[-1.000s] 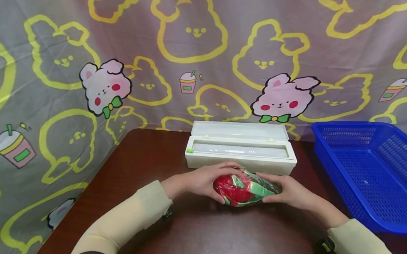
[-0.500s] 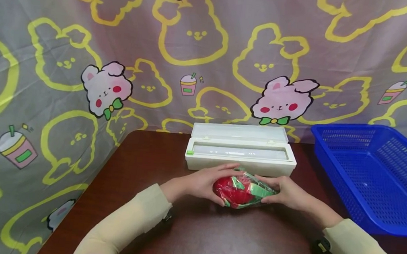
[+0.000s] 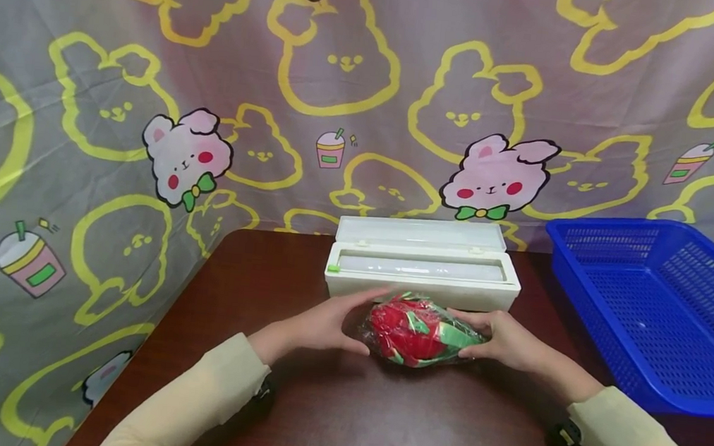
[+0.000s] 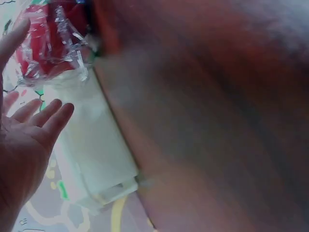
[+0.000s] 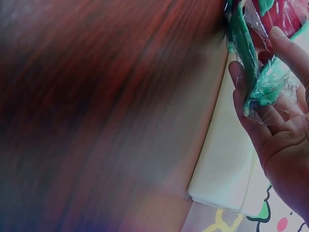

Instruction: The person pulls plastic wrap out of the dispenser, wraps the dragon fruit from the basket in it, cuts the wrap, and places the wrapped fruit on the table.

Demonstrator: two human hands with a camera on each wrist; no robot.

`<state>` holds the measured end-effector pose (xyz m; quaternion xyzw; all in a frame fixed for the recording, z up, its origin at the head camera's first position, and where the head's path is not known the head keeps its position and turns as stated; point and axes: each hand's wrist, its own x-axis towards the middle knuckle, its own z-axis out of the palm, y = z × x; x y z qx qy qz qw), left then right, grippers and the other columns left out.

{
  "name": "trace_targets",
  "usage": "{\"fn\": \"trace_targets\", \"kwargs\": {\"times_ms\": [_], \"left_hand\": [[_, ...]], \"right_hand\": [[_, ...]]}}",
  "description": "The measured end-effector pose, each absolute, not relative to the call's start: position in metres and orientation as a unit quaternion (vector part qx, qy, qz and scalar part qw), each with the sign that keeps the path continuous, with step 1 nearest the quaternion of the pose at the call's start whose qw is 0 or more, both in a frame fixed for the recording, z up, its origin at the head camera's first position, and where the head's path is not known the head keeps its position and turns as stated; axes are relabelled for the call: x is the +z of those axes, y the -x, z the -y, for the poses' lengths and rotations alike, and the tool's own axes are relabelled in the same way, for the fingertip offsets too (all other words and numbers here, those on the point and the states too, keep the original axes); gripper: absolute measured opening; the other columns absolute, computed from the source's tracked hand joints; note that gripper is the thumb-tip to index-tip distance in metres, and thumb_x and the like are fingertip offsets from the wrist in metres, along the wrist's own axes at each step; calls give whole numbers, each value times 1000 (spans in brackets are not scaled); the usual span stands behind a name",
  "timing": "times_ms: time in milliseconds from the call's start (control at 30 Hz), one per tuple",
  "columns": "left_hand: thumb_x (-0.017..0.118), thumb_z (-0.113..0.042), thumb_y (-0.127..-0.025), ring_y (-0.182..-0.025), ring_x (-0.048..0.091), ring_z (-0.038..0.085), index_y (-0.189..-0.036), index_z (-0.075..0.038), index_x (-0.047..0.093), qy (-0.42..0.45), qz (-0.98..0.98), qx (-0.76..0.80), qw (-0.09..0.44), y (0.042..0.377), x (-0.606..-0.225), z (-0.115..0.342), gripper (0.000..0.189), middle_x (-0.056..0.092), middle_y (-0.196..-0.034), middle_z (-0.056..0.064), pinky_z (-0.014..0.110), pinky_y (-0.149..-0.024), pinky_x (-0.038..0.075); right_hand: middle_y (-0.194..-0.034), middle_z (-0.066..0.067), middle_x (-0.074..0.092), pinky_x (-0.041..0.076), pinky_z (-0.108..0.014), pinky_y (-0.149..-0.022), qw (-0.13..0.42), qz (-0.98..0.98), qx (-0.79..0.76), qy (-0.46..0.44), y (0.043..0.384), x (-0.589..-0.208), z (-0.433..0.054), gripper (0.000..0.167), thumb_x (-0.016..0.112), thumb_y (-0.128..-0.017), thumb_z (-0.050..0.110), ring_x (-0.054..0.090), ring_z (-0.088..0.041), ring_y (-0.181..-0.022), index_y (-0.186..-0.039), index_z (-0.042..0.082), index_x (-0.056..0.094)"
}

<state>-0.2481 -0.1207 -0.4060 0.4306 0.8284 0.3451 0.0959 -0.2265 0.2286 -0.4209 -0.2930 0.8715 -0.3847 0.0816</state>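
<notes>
A red dragon fruit with green scales (image 3: 408,330), wrapped in clear plastic film, is above the dark wooden table in the head view. My right hand (image 3: 512,343) holds its green tip between thumb and fingers; in the right wrist view the fingers lie under the green leaves (image 5: 246,53) and the thumb over them. On the other side, my left hand (image 3: 319,324) is spread beside the fruit's rounded end, thumb and fingers apart. A gap shows between the left palm (image 4: 21,145) and the crinkled film in the left wrist view.
Behind the fruit stands a white cling film dispenser (image 3: 351,288) with its lid (image 3: 420,233) raised and a film roll (image 3: 420,266) inside. At the right is a blue plastic basket (image 3: 597,322). A patterned curtain (image 3: 365,131) hangs along the back and left of the table (image 3: 390,424).
My left hand has let go of the dragon fruit and drawn back to the left, uncovering its rounded end. The right hand keeps its hold, nearly unmoved.
</notes>
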Motion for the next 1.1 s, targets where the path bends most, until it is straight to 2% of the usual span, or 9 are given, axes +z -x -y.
{"fn": "trace_targets", "kwargs": {"times_ms": [233,367,600,700,867,1100], "left_hand": [[71,-36,-89,-128,47,11,-156,-19,21,-388,-869,281,120,246,-415,119,85,49,-144,3,33,-105,38],[74,-29,-88,-119,54,12,-155,-20,23,-385,-881,254,110,246,-416,117,85,56,-136,5,32,-99,44],[76,-21,-86,-115,56,7,-145,-24,41,-378,-884,247,116,252,-418,116,69,61,-127,-4,31,-97,45],[78,-16,-84,-106,59,6,-141,-20,45,-385,-882,245,120,253,-419,117,65,64,-119,-5,28,-92,47],[78,-9,-82,-82,60,5,-133,-13,53,-400,-875,246,118,255,-419,119,58,65,-95,-7,23,-74,50],[74,-2,-84,-79,61,4,-112,-10,63,-380,-869,305,85,257,-419,123,30,65,-85,-8,23,-73,52]], "right_hand": [[-112,-12,69,47,-22,-69,76,-867,-393,295,228,-426,-228,70,84,-76,23,59,-10,-85,-136,2,55],[-112,-11,69,47,-22,-67,79,-867,-396,293,227,-427,-228,70,83,-77,24,59,-10,-84,-137,3,54],[-111,-10,70,46,-22,-68,75,-869,-388,297,227,-426,-229,70,83,-77,24,58,-10,-84,-137,3,54],[-111,-10,69,46,-22,-69,79,-869,-388,297,227,-425,-229,70,83,-77,24,58,-10,-85,-138,3,54],[-112,-9,69,46,-22,-70,86,-866,-394,295,227,-424,-229,70,82,-78,24,59,-10,-85,-138,3,53],[-112,-10,69,48,-22,-72,93,-865,-396,293,227,-423,-230,69,82,-79,24,60,-11,-87,-138,2,53]]}}
